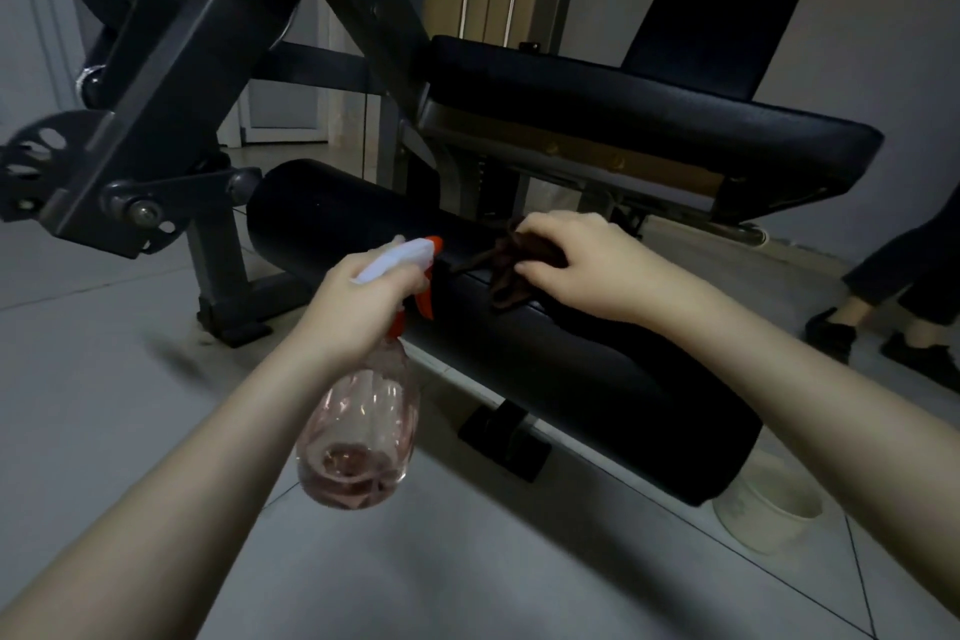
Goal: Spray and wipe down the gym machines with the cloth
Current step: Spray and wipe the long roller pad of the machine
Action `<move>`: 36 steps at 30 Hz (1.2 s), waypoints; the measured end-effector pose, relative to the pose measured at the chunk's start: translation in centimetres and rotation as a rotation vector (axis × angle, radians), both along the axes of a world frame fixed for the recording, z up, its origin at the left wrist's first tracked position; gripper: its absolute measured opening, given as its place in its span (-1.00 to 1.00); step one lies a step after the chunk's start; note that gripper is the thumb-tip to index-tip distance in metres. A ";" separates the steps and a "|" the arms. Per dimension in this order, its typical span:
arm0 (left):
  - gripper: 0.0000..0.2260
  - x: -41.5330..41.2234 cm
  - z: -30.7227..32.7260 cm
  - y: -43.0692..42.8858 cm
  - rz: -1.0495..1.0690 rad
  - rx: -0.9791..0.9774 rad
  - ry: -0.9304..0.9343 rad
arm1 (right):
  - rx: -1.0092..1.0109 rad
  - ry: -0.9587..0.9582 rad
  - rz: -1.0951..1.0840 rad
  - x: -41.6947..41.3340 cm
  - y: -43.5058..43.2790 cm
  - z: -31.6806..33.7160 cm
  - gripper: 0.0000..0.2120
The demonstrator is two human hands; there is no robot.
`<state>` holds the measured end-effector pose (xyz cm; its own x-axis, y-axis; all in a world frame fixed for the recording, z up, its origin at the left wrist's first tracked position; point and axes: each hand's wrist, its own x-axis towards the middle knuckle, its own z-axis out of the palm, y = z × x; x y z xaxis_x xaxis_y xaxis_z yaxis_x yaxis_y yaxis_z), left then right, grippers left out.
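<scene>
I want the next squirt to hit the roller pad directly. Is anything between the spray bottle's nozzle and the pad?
Nothing visible does. The left hand holds the spray bottle with its nozzle right at the roller pad. The cloth, gripped by the right hand, lies on the pad just beside the nozzle.

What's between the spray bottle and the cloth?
Just a short bare bit of the black pad; the bottle and cloth nearly meet, in the head view.

Both forearms extended forward. Left hand (358, 307) grips spray bottle (363, 431) neck; right hand (582, 265) pinches cloth (501, 278), palm down.
</scene>
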<state>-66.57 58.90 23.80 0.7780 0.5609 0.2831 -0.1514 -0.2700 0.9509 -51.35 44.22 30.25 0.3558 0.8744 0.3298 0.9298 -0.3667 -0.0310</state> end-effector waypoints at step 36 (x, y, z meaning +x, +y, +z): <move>-0.59 1.6 -0.2 -1.8 -0.021 0.031 -0.003 | 0.122 0.319 -0.222 0.2 -11.3 0.8 -0.89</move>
